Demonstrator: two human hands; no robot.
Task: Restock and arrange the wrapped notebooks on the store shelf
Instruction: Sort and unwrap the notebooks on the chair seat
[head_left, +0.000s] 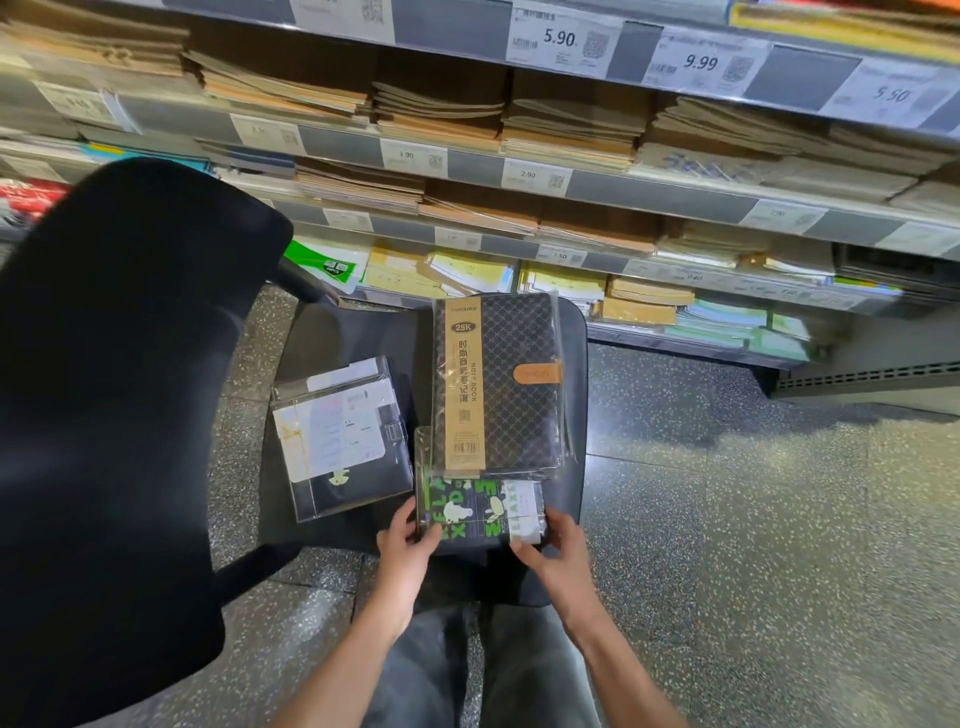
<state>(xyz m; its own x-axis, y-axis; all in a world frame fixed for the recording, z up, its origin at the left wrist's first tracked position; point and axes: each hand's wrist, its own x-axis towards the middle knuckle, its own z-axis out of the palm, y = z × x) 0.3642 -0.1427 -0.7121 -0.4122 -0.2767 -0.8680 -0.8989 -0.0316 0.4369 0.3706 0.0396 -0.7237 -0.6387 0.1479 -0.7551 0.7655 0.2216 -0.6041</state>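
Two hands, left hand (408, 535) and right hand (553, 545), pinch the near corners of a green-printed wrapped notebook (480, 512) lying on a black chair seat (343, 332), tucked under a larger quilted notebook (498, 384). Slick film over stiff, light covers likely favours gripping the edges; the store shelf (571, 249) waits beyond.

One camera sits on my head. It looks forward and down, close over my hands (483, 545) and the chair (332, 332), with shelves (675, 197) farther off.
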